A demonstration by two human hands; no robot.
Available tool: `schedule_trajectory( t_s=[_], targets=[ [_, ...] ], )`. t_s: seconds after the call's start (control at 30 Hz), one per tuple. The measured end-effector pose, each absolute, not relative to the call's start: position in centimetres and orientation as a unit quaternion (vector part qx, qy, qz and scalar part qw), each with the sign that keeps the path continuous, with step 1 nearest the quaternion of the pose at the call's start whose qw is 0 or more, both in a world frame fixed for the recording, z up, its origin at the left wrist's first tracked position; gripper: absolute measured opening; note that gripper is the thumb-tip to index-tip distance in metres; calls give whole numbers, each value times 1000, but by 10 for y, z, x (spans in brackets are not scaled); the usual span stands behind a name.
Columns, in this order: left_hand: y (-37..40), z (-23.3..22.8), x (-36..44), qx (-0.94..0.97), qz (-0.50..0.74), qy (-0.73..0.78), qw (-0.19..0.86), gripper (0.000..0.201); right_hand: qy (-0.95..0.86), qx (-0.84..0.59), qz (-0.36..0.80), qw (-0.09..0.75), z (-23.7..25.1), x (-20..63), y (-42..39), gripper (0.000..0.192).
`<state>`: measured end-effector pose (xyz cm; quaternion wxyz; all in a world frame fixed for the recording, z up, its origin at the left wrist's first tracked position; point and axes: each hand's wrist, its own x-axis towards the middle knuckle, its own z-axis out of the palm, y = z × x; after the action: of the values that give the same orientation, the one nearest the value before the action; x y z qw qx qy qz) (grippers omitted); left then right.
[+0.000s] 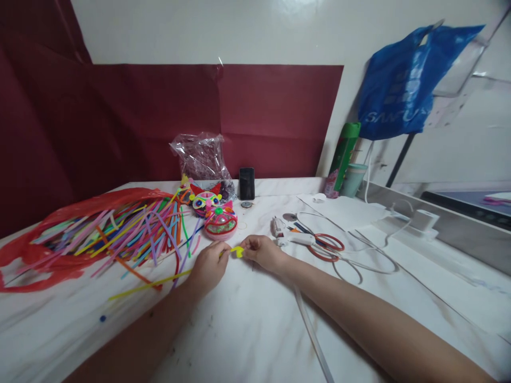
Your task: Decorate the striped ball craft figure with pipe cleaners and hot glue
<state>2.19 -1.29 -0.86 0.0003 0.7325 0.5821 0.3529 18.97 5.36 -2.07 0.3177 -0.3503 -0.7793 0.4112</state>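
Forearms point(343, 294) angled inward, left hand point(209, 267) and right hand point(263, 251) close together, each grip pinching yellow strip point(238, 252)

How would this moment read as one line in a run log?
left hand: pinching bent yellow strip | right hand: pinching same strip | nearby: white glue gun, colorful strips

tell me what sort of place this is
Probably a craft workspace, perhaps at home: a heap of colourful strips on red plastic, a small figure with an animal-like face, and what looks like a white glue gun.
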Motion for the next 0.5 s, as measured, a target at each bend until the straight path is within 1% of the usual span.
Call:
schedule_trajectory(
  t_s=[0.2, 0.3, 0.43, 0.5],
  targets=[
    [-14, -6, 21, 719, 353, 598, 3, 19, -775, -349, 404, 338, -18, 190, 52, 4],
    [-13, -6, 20, 716, 364, 596, -3, 20, -788, -362, 364, 341, -16, 194, 52, 8],
    [-14, -6, 21, 722, 366, 586, -26, 19, -797, -388, 282, 368, -8, 199, 53, 16],
    [-15, -6, 21, 734, 350, 580, -49, 19, -805, -385, 261, 369, -3, 201, 51, 14]
  ],
)
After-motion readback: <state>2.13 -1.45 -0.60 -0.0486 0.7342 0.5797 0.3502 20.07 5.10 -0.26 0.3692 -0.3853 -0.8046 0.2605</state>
